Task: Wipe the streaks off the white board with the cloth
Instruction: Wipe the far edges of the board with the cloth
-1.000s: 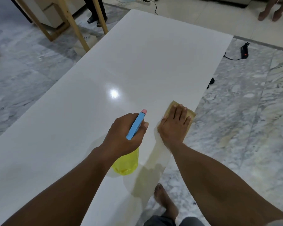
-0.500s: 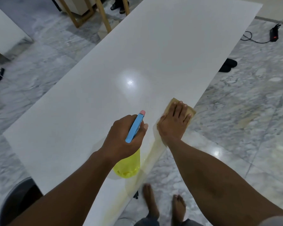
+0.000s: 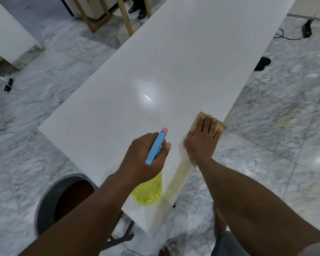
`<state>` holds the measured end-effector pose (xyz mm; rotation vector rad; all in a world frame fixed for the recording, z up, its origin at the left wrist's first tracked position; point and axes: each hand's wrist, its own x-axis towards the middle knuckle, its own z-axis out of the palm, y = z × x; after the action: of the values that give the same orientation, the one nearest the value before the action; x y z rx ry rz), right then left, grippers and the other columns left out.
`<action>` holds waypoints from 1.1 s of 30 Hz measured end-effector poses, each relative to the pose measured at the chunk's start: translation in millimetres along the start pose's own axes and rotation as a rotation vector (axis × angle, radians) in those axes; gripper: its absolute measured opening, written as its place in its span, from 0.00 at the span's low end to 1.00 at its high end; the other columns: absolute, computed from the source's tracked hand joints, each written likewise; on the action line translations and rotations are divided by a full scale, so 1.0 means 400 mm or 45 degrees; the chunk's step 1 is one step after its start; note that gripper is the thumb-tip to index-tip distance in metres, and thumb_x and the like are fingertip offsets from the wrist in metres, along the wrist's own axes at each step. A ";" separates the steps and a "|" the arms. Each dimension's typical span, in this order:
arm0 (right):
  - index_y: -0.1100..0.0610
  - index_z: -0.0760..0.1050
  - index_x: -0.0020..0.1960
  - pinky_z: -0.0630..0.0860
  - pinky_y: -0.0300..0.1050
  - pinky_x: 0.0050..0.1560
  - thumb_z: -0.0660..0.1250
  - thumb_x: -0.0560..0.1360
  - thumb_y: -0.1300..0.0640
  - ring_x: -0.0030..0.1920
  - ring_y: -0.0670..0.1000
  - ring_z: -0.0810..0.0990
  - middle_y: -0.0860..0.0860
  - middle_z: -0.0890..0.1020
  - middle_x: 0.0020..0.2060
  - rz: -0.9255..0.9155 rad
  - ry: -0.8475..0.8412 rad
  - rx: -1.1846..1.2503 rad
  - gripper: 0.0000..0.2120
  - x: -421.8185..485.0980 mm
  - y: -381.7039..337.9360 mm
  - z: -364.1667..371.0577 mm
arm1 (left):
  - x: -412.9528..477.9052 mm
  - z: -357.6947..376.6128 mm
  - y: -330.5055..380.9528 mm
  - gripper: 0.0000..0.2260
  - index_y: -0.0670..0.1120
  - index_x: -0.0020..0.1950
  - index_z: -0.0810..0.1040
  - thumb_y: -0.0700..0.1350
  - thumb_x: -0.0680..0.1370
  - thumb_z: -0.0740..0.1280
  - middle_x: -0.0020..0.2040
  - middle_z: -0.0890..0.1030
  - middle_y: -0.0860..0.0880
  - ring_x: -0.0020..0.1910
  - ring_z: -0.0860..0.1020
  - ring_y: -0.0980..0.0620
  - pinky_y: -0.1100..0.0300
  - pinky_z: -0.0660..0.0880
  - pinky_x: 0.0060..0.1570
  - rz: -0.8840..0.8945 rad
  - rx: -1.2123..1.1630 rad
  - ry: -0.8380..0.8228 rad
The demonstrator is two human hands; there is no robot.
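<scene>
A: Two hands work the near end of a long white board (image 3: pixel 174 71), one pressing and one gripping. The right hand (image 3: pixel 203 139) lies flat, fingers together, on a tan cloth (image 3: pixel 201 116) at the board's right edge. The left hand (image 3: pixel 144 156), just beside it, is wrapped around a spray bottle (image 3: pixel 148 193) with a yellow body and blue trigger head.

B: Why the flat palm?

A: Judging by the pose, an open hand spreads pressure across the cloth, which suits rubbing out streaks. A yellowish wet band (image 3: pixel 175 182) runs along the board's edge from under the right wrist back toward the person, so the cloth appears placed at the head of that band.

B: And the bottle?

A: Its nozzle points away from the person, past the left hand's knuckles, probably kept ready for another spray. Whether its base rests on the board or hangs just above cannot be told.

B: What is hidden?

A: Most of the cloth lies under the right hand; only its far corner and right margin show. Any streaks ahead of the hands are hard to make out, since a bright ceiling reflection (image 3: pixel 148 97) washes out the surface beyond the left hand. The board's far end is cut off by the frame. Near the left forearm sits a dark round bucket (image 3: pixel 50 198), its contents unclear. The support under the board is mostly out of sight.
</scene>
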<state>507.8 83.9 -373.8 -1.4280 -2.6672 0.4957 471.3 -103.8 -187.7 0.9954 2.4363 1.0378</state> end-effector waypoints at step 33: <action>0.57 0.48 0.81 0.40 0.62 0.78 0.52 0.81 0.56 0.80 0.54 0.40 0.53 0.47 0.81 0.038 -0.019 0.101 0.30 -0.663 -0.176 0.121 | -0.507 -0.212 -0.334 0.15 0.42 0.43 0.77 0.54 0.80 0.66 0.34 0.77 0.43 0.33 0.75 0.45 0.44 0.75 0.37 0.116 -0.106 -0.080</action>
<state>590.7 -182.3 -375.0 -1.4503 -2.6091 0.6091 507.6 -356.0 -223.4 1.1034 2.2975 1.1106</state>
